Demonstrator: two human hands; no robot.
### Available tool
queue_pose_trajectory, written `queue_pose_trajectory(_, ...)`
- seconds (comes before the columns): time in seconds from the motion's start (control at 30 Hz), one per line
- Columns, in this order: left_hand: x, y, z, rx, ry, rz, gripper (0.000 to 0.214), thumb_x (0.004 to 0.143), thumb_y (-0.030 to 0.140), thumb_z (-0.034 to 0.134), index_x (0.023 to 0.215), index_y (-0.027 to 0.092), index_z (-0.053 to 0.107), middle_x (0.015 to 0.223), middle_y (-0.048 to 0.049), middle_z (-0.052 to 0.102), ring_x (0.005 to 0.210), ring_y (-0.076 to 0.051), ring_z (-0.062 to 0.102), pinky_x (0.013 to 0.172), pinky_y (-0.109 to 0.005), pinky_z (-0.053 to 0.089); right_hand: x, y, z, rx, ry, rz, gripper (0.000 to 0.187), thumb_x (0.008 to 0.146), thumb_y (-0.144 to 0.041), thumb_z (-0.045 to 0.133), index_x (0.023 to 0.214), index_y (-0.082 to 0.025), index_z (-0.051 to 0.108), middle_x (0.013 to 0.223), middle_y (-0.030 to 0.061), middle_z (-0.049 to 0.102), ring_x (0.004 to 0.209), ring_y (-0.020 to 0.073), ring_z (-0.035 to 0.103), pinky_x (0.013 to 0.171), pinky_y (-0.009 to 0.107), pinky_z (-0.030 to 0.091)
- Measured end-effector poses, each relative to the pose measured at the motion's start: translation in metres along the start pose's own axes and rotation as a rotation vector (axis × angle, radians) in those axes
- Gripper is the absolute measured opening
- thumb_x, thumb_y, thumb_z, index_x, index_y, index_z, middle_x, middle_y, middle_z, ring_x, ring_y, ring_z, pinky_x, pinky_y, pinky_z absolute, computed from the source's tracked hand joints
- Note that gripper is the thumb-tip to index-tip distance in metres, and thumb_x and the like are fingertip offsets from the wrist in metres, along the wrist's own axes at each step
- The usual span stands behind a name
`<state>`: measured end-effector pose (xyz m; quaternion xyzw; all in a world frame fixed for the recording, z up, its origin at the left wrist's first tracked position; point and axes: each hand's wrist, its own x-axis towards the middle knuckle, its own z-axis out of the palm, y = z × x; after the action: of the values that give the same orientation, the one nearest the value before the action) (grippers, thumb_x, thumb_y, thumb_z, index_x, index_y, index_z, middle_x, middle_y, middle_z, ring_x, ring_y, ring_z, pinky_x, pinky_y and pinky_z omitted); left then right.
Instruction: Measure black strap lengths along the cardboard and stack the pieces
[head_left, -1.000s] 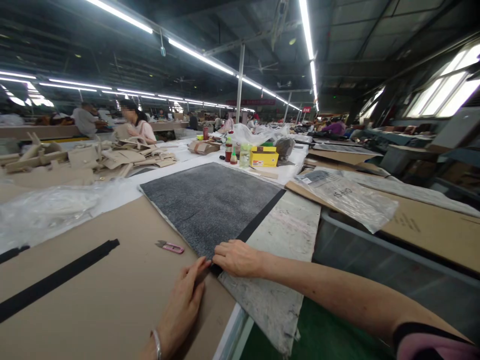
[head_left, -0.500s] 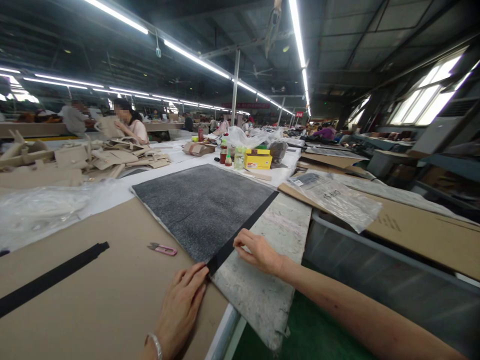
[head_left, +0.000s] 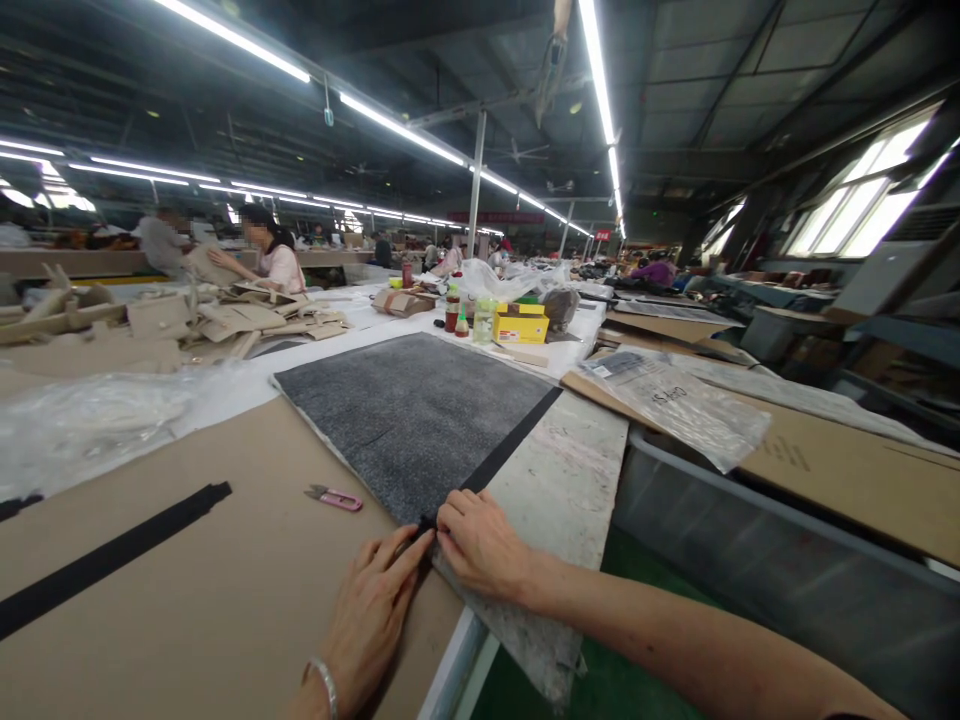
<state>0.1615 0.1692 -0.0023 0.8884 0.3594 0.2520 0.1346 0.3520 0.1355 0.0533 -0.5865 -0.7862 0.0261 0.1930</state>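
A dark grey speckled sheet [head_left: 405, 410] lies flat, with a black strip [head_left: 517, 438] along its right edge. At the near corner, my right hand [head_left: 480, 545] is closed with curled fingers on the strip, which looks bunched up there. My left hand [head_left: 375, 600], wearing a bracelet, rests its outstretched fingertips on the same corner, close to the right fingers. Its palm side and thumb tip are mostly hidden. Left of the sheet are pink-handled thread snips [head_left: 335, 497], and another black strip [head_left: 120, 555] lies on the beige surface [head_left: 277, 600].
A stained pale board [head_left: 559, 460] lies under the sheet's right side. To the right is a grey bin [head_left: 720, 530] with cardboard and a plastic bag [head_left: 675, 405] over it. Bottles and a yellow box [head_left: 521, 323] stand beyond. A co-worker [head_left: 274, 255] handles beige pieces at left.
My right hand has moved left and down along the strip to the near corner and closed on it. My left hand has stayed at the corner. The view has shifted slightly.
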Motion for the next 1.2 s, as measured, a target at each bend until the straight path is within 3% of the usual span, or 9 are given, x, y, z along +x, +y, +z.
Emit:
queue_pose_trajectory(0.3,-0.001,0.002,0.000,0.001,-0.016,-0.035,0.038,0.092,0.028,0.039,0.125,0.039,0.054,0.132,0.0008,0.055,0.110,-0.022,0.051,0.095,-0.043,0.043,0.007,0.015,-0.003,0.324,0.073,0.143,0.010,0.073,-0.008,0.052,0.069,-0.017,0.053,0.072,-0.0017,0.053,0.066,0.0109,0.048,0.061,0.022,0.034)
queue_pose_trajectory(0.4,-0.001,0.004,0.000,-0.009,-0.026,-0.054,0.036,0.092,0.028,0.039,0.122,0.039,0.057,0.132,0.0014,0.055,0.111,-0.023,0.051,0.094,-0.045,0.042,0.024,0.038,-0.025,0.430,0.147,0.210,0.009,0.071,-0.011,0.053,0.064,-0.016,0.053,0.065,-0.0026,0.053,0.062,0.0104,0.047,0.059,0.022,0.035)
queue_pose_trajectory(0.5,-0.001,0.007,-0.002,-0.036,-0.020,-0.069,0.036,0.092,0.028,0.038,0.121,0.037,0.058,0.131,0.0008,0.056,0.112,-0.024,0.050,0.095,-0.045,0.041,0.042,0.082,-0.086,0.536,0.290,0.299,0.010,0.067,-0.016,0.058,0.059,-0.017,0.052,0.057,-0.0035,0.052,0.058,0.0109,0.048,0.059,0.023,0.037)
queue_pose_trajectory(0.67,-0.002,0.010,-0.004,-0.141,0.010,-0.088,0.040,0.091,0.027,0.039,0.129,0.027,0.051,0.128,-0.0028,0.058,0.113,-0.023,0.048,0.098,-0.043,0.038,0.043,0.133,-0.244,0.710,0.730,0.358,0.011,0.077,-0.019,0.044,0.067,-0.020,0.047,0.065,0.0021,0.058,0.069,0.0141,0.056,0.068,0.031,0.046)
queue_pose_trajectory(0.77,-0.003,0.010,-0.003,-0.221,0.024,-0.110,0.036,0.090,0.029,0.041,0.122,0.027,0.057,0.129,-0.0024,0.057,0.115,-0.025,0.046,0.100,-0.046,0.035,0.033,0.109,-0.316,0.773,0.912,0.255,0.015,0.081,-0.016,0.039,0.070,-0.022,0.047,0.077,0.0027,0.061,0.081,0.0140,0.060,0.077,0.035,0.048)
queue_pose_trajectory(0.83,-0.002,0.010,-0.003,-0.283,0.032,-0.123,0.036,0.088,0.029,0.043,0.120,0.027,0.059,0.130,-0.0021,0.056,0.116,-0.026,0.045,0.103,-0.049,0.031,0.031,0.070,-0.342,0.805,0.962,0.111,0.012,0.080,-0.014,0.045,0.072,-0.022,0.049,0.081,0.0003,0.062,0.083,0.0149,0.062,0.078,0.036,0.049)
queue_pose_trajectory(0.93,-0.002,0.013,-0.003,-0.397,0.050,-0.140,0.037,0.085,0.031,0.047,0.118,0.026,0.061,0.131,-0.0023,0.056,0.118,-0.026,0.043,0.107,-0.050,0.026,0.040,-0.002,-0.345,0.722,0.907,-0.068,0.011,0.081,-0.012,0.047,0.075,-0.019,0.053,0.083,-0.0001,0.063,0.080,0.0160,0.064,0.073,0.035,0.051)
queue_pose_trajectory(1.0,-0.002,0.014,-0.005,-0.487,0.068,-0.161,0.032,0.082,0.035,0.051,0.108,0.027,0.067,0.129,-0.0022,0.057,0.117,-0.026,0.045,0.108,-0.048,0.027,0.051,-0.047,-0.328,0.786,0.688,-0.084,0.008,0.083,-0.013,0.048,0.078,-0.017,0.053,0.084,0.0019,0.063,0.078,0.0170,0.065,0.067,0.034,0.054)
queue_pose_trajectory(1.2,-0.015,0.001,-0.042,-0.780,0.193,-0.439,0.052,0.077,0.063,0.047,0.092,0.019,0.071,0.100,-0.0100,0.066,0.085,-0.023,0.062,0.067,-0.033,0.050,0.083,-0.118,-0.225,1.208,-0.039,0.118,0.011,0.080,-0.019,0.058,0.081,-0.015,0.048,0.084,0.0062,0.060,0.074,0.0193,0.067,0.055,0.028,0.058)
